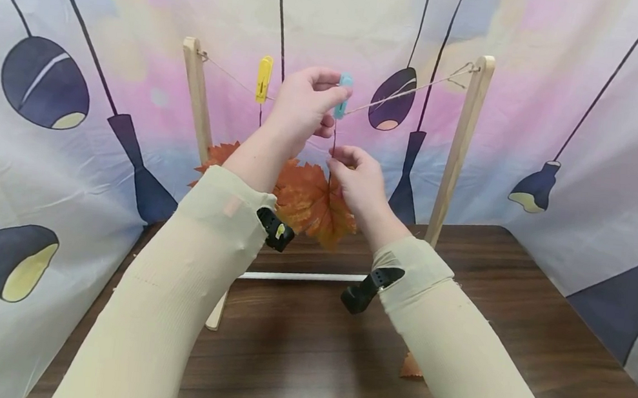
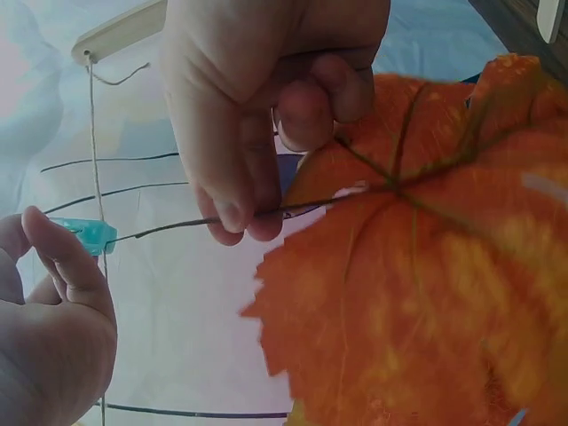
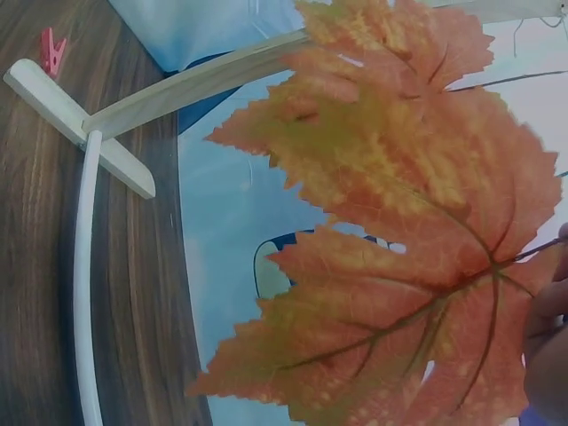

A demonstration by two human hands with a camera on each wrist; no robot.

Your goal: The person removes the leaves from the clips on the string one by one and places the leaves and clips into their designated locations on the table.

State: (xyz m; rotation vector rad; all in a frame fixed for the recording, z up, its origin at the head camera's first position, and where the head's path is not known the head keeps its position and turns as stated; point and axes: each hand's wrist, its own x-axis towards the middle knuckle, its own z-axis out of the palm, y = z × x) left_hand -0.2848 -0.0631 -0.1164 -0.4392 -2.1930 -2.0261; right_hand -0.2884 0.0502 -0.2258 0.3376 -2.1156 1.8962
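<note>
- left hand (image 1: 302, 103): thumb and fingers pinch the blue peg (image 1: 343, 98), only a peg's width apart.
- right hand (image 1: 362, 181): fingertips nearly together on the stem (image 2: 169, 228), just below the left fingers.
- leaf (image 1: 324, 206) hangs below the right fingertips; string (image 1: 412, 92) meets the peg beside the left fingers.
- stem tip reaches the peg's mouth; can't tell if clamped.
- best: hold stem steady, seat the tip well inside the mouth with the string, ease left fingers off gently, test before the right fingertips let go.
</note>
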